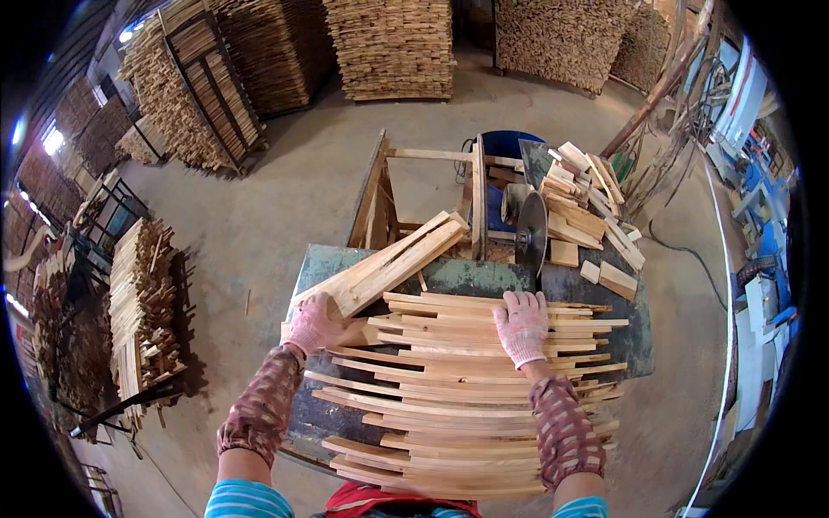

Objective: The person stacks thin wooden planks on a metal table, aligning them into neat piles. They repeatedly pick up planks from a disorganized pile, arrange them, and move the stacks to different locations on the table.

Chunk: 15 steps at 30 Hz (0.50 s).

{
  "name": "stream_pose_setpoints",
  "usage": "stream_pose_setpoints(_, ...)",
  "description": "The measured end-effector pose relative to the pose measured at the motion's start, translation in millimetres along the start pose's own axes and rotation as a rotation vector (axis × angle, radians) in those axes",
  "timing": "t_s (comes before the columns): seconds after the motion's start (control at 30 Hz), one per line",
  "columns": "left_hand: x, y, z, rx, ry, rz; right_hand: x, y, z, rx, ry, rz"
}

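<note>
Concrete floor (302, 164) spreads around a worn green worktop (484, 276), with tall stacks of sawn wood (389, 47) standing beyond it. Across the worktop lies a broad layer of pale wooden strips (458, 388), filling the middle and reaching down to the near edge. Their long axes run left to right, roughly parallel to that edge — ends staggered, pointing to the left and right edges. Two thicker boards (406, 266) lie aslant by the left back corner, long axes running from the left edge away and to the right, far ends past the back edge.

Both hands wear pinkish gloves. The left hand (318, 325) is at the near end of the boards, thumb stretched to the right; whether its fingers pinch a board I cannot tell. The right hand (523, 326) lies palm down on the back strips, fingers slightly spread and pointing to the back edge.

At the back edge, right of the middle, stands an upright circular blade (533, 229); offcuts (574, 216) are heaped at the right back corner. Any writing on the blue equipment (760, 198) at far right is too small to read.
</note>
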State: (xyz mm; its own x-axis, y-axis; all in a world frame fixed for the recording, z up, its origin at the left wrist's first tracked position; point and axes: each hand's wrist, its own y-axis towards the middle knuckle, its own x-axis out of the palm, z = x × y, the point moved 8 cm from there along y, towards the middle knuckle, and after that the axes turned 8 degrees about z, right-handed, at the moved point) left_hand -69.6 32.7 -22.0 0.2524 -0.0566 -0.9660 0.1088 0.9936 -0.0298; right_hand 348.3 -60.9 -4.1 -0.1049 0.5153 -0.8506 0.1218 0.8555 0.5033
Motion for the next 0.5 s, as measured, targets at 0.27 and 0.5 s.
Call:
stream_pose_setpoints(0.27, -75, 36, 69, 0.359, -0.015, 0.281, -8, 0, -2, -0.04, 0.02, 0.102)
stream_pose_setpoints(0.5, -26, 88, 213, 0.55, 0.012, 0.088, -15, 0, 3, 0.0, 0.061, 0.114)
